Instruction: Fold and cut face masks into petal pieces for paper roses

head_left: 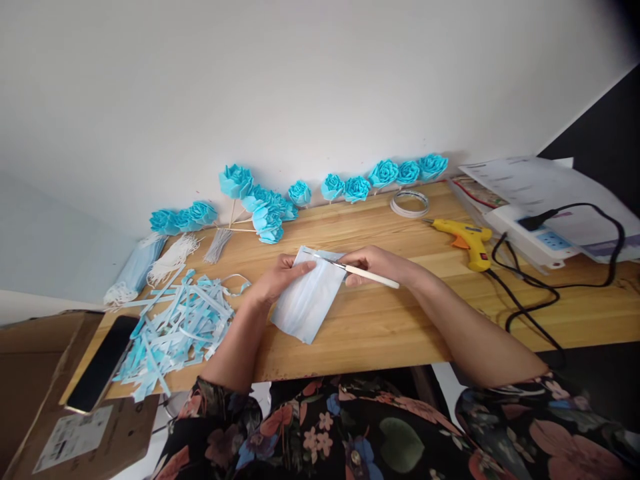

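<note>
Over the middle of the table, my left hand (285, 277) pinches the left edge of a pale blue face mask (307, 303), thumb lying on top. The mask is flat, tilted, and shows no ear loops. My right hand (370, 263) is closed around white-handled scissors (370, 275), whose metal blades lie across the mask near its far edge. One blade passes over the mask; how far the blades are apart is too small to tell. Left of my left hand lies a heap of cut blue and white mask strips (185, 327).
Blue flowers on sticks (267, 207) line the wall. A yellow glue gun (465, 237), tape roll (410, 203), power strip (535, 233) and black cord are at right. Stacked masks (135, 267), white loops (175, 257), wires (218, 245) and a phone (103, 363) are at left.
</note>
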A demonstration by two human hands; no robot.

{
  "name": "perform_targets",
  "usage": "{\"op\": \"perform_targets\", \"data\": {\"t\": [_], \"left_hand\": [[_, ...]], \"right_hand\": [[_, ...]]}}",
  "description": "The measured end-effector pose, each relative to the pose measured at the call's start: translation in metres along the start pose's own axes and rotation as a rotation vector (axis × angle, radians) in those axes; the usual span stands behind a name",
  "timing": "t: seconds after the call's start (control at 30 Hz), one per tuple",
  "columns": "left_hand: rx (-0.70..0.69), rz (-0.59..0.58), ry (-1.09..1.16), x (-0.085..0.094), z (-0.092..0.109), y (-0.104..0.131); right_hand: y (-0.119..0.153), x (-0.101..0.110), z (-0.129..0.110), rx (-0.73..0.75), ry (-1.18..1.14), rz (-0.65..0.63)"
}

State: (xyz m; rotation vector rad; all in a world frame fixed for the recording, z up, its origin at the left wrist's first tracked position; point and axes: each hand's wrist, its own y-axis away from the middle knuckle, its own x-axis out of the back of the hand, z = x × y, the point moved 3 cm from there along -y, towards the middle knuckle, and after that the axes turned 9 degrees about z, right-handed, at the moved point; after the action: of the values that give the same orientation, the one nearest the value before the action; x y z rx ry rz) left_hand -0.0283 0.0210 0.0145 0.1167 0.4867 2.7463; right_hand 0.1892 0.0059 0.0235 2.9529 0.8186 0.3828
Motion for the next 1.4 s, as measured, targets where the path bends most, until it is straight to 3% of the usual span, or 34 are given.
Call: {"op": "perform_targets", "data": {"t": [0.73, 1.4], "left_hand": [[-0.057, -0.055, -0.067, -0.003, -0.003, 0.0], [-0.033, -0.067, -0.052, -0.007, -0.002, 0.001]], "right_hand": [[-0.001, -0.003, 0.008, 0.071, 0.069, -0.064], [-0.004, -0.004, 0.016, 0.028, -0.007, -0.002]]}}
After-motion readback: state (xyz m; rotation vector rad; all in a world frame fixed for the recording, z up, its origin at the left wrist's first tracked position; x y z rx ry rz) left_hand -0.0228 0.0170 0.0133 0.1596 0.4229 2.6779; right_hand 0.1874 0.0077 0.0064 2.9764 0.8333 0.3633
